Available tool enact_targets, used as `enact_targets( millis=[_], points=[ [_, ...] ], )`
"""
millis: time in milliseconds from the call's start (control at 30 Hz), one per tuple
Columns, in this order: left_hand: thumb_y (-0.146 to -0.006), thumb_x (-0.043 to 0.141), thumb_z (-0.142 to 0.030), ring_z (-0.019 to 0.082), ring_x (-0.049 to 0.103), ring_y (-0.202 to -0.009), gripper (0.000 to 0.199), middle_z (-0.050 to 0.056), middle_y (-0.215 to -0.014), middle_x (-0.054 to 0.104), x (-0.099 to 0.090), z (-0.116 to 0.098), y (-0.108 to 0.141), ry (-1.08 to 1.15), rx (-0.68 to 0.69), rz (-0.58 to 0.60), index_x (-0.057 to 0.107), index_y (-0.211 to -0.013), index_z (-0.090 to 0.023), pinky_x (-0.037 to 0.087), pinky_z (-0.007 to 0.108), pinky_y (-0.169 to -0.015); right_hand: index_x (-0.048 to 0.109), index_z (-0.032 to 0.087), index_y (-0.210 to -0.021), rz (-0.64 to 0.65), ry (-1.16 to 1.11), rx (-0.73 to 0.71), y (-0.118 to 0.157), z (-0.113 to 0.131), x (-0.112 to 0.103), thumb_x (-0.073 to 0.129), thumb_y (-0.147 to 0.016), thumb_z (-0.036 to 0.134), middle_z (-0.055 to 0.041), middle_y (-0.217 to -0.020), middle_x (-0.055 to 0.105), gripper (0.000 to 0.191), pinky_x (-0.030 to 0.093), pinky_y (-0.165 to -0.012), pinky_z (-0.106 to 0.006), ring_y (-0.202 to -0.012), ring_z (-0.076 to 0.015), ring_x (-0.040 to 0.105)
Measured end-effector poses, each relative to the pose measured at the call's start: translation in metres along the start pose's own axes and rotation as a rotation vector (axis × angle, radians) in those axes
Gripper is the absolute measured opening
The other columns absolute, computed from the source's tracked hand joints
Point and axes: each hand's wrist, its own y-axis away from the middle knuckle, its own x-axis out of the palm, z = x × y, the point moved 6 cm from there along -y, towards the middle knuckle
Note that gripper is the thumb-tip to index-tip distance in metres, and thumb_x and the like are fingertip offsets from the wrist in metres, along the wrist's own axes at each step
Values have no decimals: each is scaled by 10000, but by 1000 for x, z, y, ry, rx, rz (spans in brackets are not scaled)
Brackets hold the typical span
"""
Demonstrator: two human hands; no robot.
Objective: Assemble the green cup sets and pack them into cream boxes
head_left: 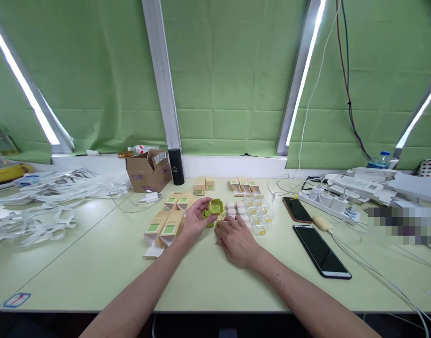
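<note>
My left hand (197, 219) grips a small square green plastic tray (216, 206) between thumb and fingers, tilted so its hollow faces me. Under it, more green trays (207, 220) are partly hidden by the hand. My right hand (238, 238) rests low over the table, its fingers bent together with their tips by small yellowish pieces (220, 218); whatever they pinch is hidden. Just beyond the right fingers lie pale pink blocks (231, 211), and beside these are rows of clear plastic cups (259, 218) with yellow centres.
Open kraft boxes (170, 227) with green windows lie left of my hands; others (245, 187) stand behind. Farther back are a cardboard carton (147, 171) and a black flask (176, 166). Two phones (321, 251), a power strip (328, 202) and cables lie right, white straps (60, 192) left.
</note>
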Motion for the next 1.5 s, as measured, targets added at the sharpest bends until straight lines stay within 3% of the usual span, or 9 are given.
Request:
enact_targets(
  millis=[333,467,600,733,900,1133,1333,1500],
  points=[
    [-638,960,-330,238,665,-1062,624,113,-1161,725,-3,4,-1,-45,7,-24,678,-1176,-190,569,373,-910,675,187,-1079,-103,19,-40,2,-4,-2,611,-991,209,-100,-1124,730,112,389,-1041,-478,-1075,-274,610],
    [-641,949,-302,235,662,-1066,601,111,-1170,722,-1,1,0,-60,9,-21,683,-1168,-190,566,359,-901,686,192,-995,-268,-86,-54,3,-12,-6,659,-917,117,-90,-1074,753,111,465,-908,-415,-951,-245,650],
    [-632,941,-276,231,666,-1055,581,103,-1156,727,-1,-1,0,-79,2,-20,700,-1154,-194,566,349,-898,666,198,-953,-496,-226,-44,8,-23,-18,572,-914,35,-81,-967,746,192,492,-765,-360,-864,-231,643],
    [-624,935,-247,237,668,-1064,574,99,-1151,730,-1,-1,0,-79,-3,-26,703,-1147,-202,565,361,-910,641,220,-960,-597,-400,-23,12,-31,-33,493,-965,51,-64,-895,707,224,511,-731,-343,-822,-215,637],
    [-606,929,-217,243,667,-1082,561,96,-1148,730,0,-1,0,-92,-11,-25,706,-1121,-199,558,360,-921,693,245,-1105,-656,-736,74,14,-42,-45,524,-1022,189,-72,-991,695,197,565,-788,-347,-920,-209,665],
    [-656,906,-235,259,655,-1107,533,115,-1180,715,3,0,2,-174,9,18,700,-1146,-194,546,383,-944,746,211,-1007,-620,-1289,375,10,-60,-31,728,-916,444,-6,-720,671,251,560,-606,-289,-626,-147,638],
    [-696,890,-233,258,638,-1100,473,109,-1209,694,8,-3,6,-319,86,72,723,-1138,-210,501,427,-1021,751,207,-949,-636,-1352,405,9,-60,-27,817,-820,450,3,-713,655,282,568,-615,-294,-631,-145,634],
    [-708,882,-232,257,625,-1095,471,106,-1224,675,10,-5,9,-379,78,85,721,-1151,-218,503,420,-1004,762,217,-957,-646,-1196,390,13,-58,-27,810,-815,337,-20,-801,690,192,576,-697,-304,-748,-169,653]
  ],
)
